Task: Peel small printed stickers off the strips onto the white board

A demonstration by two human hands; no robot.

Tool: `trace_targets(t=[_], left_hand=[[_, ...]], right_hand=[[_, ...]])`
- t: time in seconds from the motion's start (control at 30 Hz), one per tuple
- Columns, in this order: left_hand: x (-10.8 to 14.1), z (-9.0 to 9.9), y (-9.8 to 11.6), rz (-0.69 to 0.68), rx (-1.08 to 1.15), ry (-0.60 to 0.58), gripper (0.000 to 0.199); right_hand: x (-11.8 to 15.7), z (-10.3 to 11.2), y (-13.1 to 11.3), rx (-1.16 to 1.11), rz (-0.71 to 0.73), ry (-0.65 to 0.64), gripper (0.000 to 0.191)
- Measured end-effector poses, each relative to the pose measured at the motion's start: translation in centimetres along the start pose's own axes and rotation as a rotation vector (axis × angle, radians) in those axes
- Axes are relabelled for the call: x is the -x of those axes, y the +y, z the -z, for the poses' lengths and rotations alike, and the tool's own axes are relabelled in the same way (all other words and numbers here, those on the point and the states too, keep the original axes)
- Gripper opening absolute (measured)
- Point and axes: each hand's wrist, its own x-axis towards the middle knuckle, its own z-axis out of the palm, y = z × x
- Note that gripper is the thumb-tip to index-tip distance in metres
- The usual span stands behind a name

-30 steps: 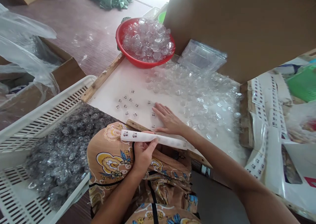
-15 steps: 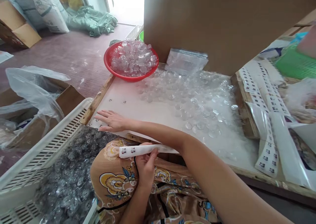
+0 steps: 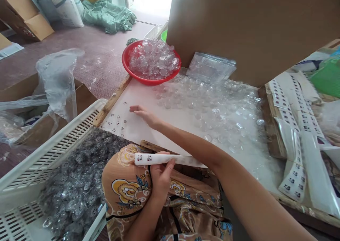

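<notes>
My left hand (image 3: 161,175) is closed on a white strip of stickers (image 3: 156,158), pinched between thumb and fingers above my knee. Two small panda-like prints show at the strip's left end; its right end passes behind my right forearm. Over the left part of the white tabletop (image 3: 148,131), my right hand (image 3: 145,116) is held flat with fingers stretched out, and no object shows in it. Left of it lie several small panda-like prints (image 3: 117,122) on the board. Clear round plastic pieces (image 3: 209,117) are spread across the middle and right of the tabletop.
A red basin (image 3: 151,80) heaped with clear pieces stands at the far left corner. Beside my knee a white slatted crate (image 3: 87,117) holds many clear, dark-marked pieces. More sticker strips (image 3: 294,177) lie on the right wooden edge. A large cardboard sheet (image 3: 239,28) rises behind.
My right hand has moved back and right, away from the board's near left corner, uncovering several panda-like prints. My left hand still grips the strip. The view has shifted slightly.
</notes>
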Motion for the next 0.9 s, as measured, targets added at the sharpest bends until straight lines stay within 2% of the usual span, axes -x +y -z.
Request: trace_targets(t=[0.07, 0.13, 0.2, 0.27, 0.43, 0.5, 0.6, 0.67, 0.73, 0.9], left_hand=[[0.0, 0.0, 0.1, 0.0, -0.006, 0.012, 0.027], [-0.1, -0.1, 0.2, -0.007, -0.006, 0.017, 0.028], [-0.1, -0.1, 0.2, -0.019, -0.003, 0.011, 0.027], [-0.1, -0.1, 0.1, -0.024, -0.002, 0.001, 0.026], [-0.1, -0.1, -0.2, -0.027, 0.021, 0.005, 0.025], [-0.1, -0.2, 0.0, -0.027, 0.026, 0.002, 0.024], [-0.1, -0.3, 0.3, -0.024, 0.021, -0.004, 0.023], [-0.1, -0.3, 0.5, -0.023, 0.02, -0.002, 0.023], [0.0, -0.3, 0.7, -0.018, 0.012, -0.005, 0.023], [0.1, -0.3, 0.5, -0.041, -0.011, 0.0, 0.024]], right_hand=[[0.0, -0.9, -0.3, -0.036, 0.006, -0.178, 0.04], [-0.1, -1.1, -0.6, 0.033, 0.044, -0.27, 0.037], [-0.2, -0.2, -0.8, 0.164, 0.109, -0.195, 0.033], [-0.3, 1.3, -0.8, 0.267, 0.163, -0.039, 0.029], [-0.4, 5.5, -0.7, 0.261, 0.107, 0.23, 0.033], [-0.3, 6.5, -0.6, 0.449, 0.146, 0.323, 0.03], [0.3, 7.5, -0.2, 0.9, 0.161, 0.435, 0.028], [1.1, 8.2, 0.3, 1.073, 0.088, 0.444, 0.034], [2.4, 9.0, 1.0, 1.126, 0.046, 0.397, 0.036], [6.7, 12.1, 2.2, 0.983, 0.164, 0.324, 0.026]])
